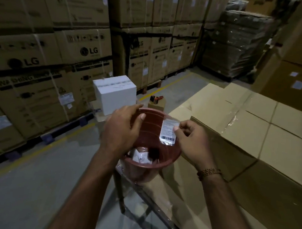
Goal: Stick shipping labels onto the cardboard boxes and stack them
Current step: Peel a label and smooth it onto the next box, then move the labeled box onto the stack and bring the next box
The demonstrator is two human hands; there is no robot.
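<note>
Label-fetching step. My left hand (122, 128) grips the red bucket (168, 159) rim; right hand (191, 141) pinches a shipping label (168, 129). Next: press it onto the cardboard box (262, 131) at two o'clock.

The shipping label (169, 131) is hanging upright over a red bucket, white with a barcode at the bottom (clear backing peeking out). The big taped cardboard box (262, 131) is sitting just right, flaps closed.
</note>
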